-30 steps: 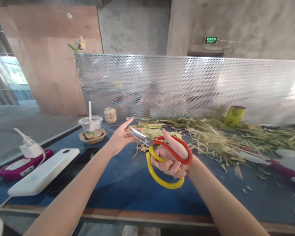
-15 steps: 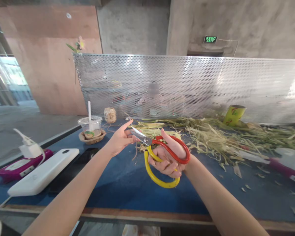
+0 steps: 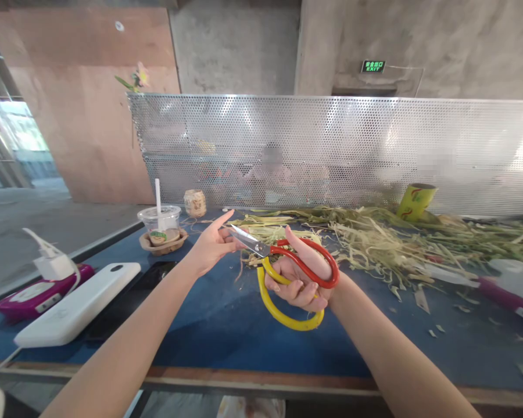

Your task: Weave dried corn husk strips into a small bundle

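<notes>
Above the blue counter (image 3: 226,325), the right hand (image 3: 300,290) grips steel scissors with looped red and yellow handles (image 3: 258,248), tips close to the half-curled left hand (image 3: 211,249); whether it pinches anything, I cannot tell. A careless squeeze could nick its fingers.

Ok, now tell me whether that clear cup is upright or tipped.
Upright: the clear cup sits in the brown tray, rim at the top and straw pointing up.

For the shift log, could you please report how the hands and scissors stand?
Right hand gripping red-and-yellow scissors. Left hand close by their tips, hold unclear. Plant strips beyond, seemingly not obstructing.
</notes>
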### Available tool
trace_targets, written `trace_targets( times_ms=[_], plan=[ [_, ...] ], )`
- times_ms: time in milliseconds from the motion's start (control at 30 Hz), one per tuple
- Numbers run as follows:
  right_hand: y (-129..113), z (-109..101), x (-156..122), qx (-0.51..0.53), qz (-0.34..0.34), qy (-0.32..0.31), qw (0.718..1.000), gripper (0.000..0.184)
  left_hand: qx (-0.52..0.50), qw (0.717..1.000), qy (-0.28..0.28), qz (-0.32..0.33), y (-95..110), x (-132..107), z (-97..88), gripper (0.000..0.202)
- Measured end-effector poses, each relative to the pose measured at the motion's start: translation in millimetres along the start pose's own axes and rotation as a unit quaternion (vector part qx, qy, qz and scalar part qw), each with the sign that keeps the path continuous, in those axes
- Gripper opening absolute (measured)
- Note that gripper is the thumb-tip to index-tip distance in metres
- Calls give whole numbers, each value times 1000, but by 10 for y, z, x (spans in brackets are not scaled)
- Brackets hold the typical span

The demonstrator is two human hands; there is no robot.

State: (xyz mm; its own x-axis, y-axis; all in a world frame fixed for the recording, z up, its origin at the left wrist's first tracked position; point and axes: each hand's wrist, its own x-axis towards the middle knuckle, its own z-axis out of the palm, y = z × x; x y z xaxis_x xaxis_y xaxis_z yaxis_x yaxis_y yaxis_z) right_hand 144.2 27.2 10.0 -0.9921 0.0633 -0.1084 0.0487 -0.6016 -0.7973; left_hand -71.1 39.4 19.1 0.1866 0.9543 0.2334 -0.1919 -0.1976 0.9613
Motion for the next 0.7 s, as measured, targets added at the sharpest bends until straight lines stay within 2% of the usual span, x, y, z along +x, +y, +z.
trace_targets(
  times_ms=[133, 333, 500, 600, 700],
  plan=[
    [-10, 1, -25, 3, 2, 1, 1000, 82, 22, 1000, 7, 10, 2, 8, -15, 96],
    [-40, 3, -44, 10, -30, 38, 999, 71, 16, 999, 25, -20, -16, 2, -35, 97],
    [-78, 12, -105, 1, -70, 166, 984, 74, 6, 995, 67, -79, -48, 19, -104, 98],
    [-72, 36, -158, -100, -15, 254, 962, 79, -15, 993, 86, -83, -84, 46, -119, 93],
    [-43, 89, -188, -243, 50, 330, 911, 76, -36, 991, 97, -90, -118, 67, -126, 86]
  ],
)
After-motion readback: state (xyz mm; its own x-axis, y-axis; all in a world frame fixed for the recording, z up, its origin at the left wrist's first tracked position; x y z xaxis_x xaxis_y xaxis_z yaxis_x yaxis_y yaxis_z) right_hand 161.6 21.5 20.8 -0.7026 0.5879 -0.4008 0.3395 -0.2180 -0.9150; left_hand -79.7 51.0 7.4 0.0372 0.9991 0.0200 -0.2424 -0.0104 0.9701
